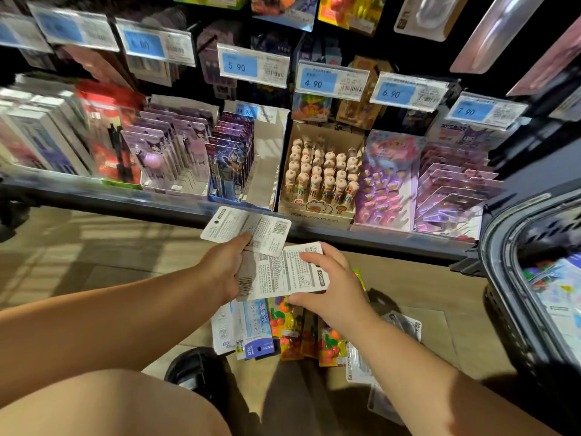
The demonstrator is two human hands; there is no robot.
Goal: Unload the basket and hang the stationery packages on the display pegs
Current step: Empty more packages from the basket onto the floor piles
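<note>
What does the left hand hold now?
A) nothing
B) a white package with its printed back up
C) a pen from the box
B: the left hand pinches a white package whose barcode and small print face the camera; the right hand holds a second package.

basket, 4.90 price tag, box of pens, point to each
basket (498,247): head view, on its dark rim at the right.
4.90 price tag (318,80): head view, on its blue panel.
box of pens (314,212): head view, on its front wall.

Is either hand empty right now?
No, the left hand pinches the upper package and the right hand grips the lower package.
</note>
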